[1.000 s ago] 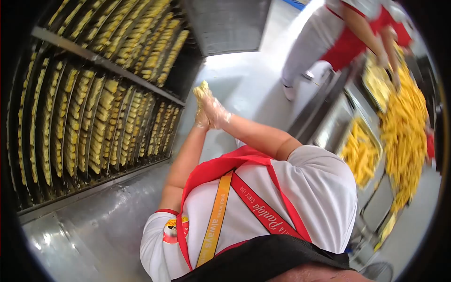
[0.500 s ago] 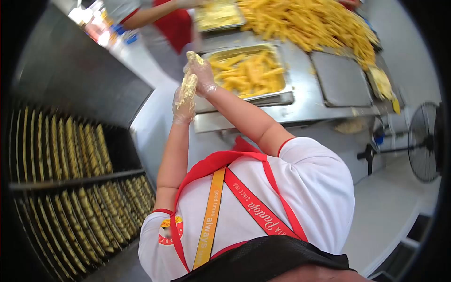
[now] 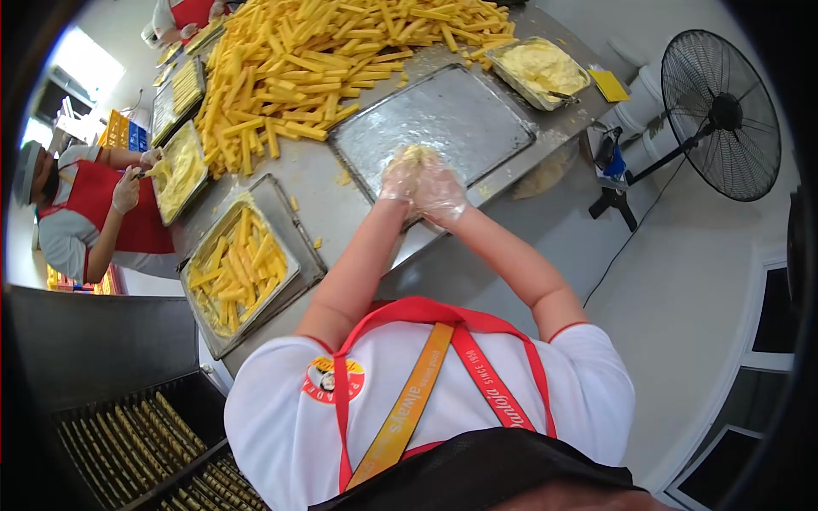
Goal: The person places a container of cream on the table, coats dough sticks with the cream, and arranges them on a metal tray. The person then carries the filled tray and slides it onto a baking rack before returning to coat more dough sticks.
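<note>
My left hand (image 3: 400, 177) and my right hand (image 3: 439, 194) wear clear plastic gloves. They are pressed against each other, fingers stretched forward, with pale yellow spread smeared on them. Both are over the near edge of a flat metal baking tray (image 3: 452, 106) that has a greasy sheen. Whether they touch the tray I cannot tell. To their left a deep metal pan (image 3: 296, 266) holds yellow stick-shaped pieces (image 3: 239, 268), stacked on another tray. Beyond the baking tray lies a big heap of similar yellow sticks (image 3: 315, 64).
A pan of pale yellow spread (image 3: 537, 70) with a utensil stands at the table's far right. A floor fan (image 3: 724, 111) is to the right. On the left a co-worker in a red apron (image 3: 119, 204) works over another spread-filled pan (image 3: 181, 170). A dark rack of filled trays (image 3: 128, 443) stands lower left.
My view has swung to the right. My joined hands have gone from beside the pan of sticks to over the flat baking tray.
</note>
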{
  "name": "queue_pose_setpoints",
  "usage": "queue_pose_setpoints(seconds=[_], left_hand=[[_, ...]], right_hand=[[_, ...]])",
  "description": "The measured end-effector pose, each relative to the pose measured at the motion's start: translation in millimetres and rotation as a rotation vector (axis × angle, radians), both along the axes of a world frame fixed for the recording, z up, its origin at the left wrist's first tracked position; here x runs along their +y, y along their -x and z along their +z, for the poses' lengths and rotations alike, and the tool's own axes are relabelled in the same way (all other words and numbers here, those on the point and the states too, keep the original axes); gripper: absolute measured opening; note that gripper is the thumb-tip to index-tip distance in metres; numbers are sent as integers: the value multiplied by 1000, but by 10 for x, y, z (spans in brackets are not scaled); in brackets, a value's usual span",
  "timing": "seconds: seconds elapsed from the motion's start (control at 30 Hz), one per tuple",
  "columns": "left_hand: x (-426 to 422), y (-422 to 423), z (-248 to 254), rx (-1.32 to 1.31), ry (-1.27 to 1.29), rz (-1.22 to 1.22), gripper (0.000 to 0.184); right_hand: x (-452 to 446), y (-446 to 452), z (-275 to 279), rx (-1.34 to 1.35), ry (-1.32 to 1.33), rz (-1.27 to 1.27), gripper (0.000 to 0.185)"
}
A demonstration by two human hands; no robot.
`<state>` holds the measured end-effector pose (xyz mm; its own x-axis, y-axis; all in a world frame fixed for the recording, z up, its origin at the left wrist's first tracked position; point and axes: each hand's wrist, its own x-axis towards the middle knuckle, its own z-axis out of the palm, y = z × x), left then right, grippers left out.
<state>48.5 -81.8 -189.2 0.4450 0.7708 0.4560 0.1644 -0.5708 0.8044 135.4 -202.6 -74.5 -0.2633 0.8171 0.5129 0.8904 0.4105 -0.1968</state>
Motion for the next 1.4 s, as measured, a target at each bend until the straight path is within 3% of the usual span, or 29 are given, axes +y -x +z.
queue_pose_setpoints(seconds=[0.03,0.13,0.17,0.27,0.33,0.4,0.47,0.6,0.67,0.73,0.77,0.87,0.9,1.0,1.1,1.17,1.2,1.23,1.27,1.33,1.37,1.4], left_hand=[[54,-190,-54,58,-28,-22,18],[41,-714,60,-158,313,-117,21],[7,-811,489,-85,407,-71,22],[590,-874,717,-41,411,75,31],[1434,-740,451,86,310,336,35],[1803,-468,730,162,-229,566,35],[2186,-298,753,216,-307,647,38],[2791,-189,953,553,-837,877,47],[2920,-304,1211,655,-510,847,49],[3197,-428,1267,920,-270,921,47],[3296,-459,1284,1058,-154,948,46],[3441,-516,1262,1226,-81,938,45],[3524,-487,1233,1202,-74,942,43],[3576,-444,1146,1139,-146,1005,37],[3193,-762,1271,1043,-360,1281,24],[2798,-1319,1414,1023,-338,1239,19],[2780,-1485,1197,1018,-584,1145,17],[2630,-1820,1167,819,-595,1047,14],[2704,-2011,898,468,-770,827,13],[2587,-2554,847,672,-423,598,29],[2660,-2722,650,590,-360,527,39],[2489,-3008,888,505,41,551,52]], right_hand=[[-75,-200,-15,-17,-3,-48,43],[-188,-654,0,-52,-49,-104,36],[-197,-795,16,-60,-74,-107,34],[-307,-1194,24,334,-32,75,34],[-416,-1487,-41,515,3,-24,33],[-473,-1893,87,544,52,-142,32],[-426,-2429,-31,472,7,-256,33],[-160,-3314,-2,287,-176,-532,47],[-35,-3609,173,147,-161,-639,57],[247,-3821,473,-1,-64,-683,66],[358,-4043,373,-72,0,-606,69],[620,-4388,236,-133,359,-437,61],[745,-4550,47,-184,278,-371,46],[939,-4689,91,-143,371,-273,31],[1254,-4723,316,264,276,-32,21],[1523,-4727,458,321,284,13,19],[1633,-4737,471,352,293,30,19],[1822,-4809,360,356,367,84,20],[1968,-4905,234,390,419,105,21],[2162,-5082,71,452,529,153,23],[2264,-5112,178,391,527,186,24],[2236,-5064,294,339,531,216,25]])
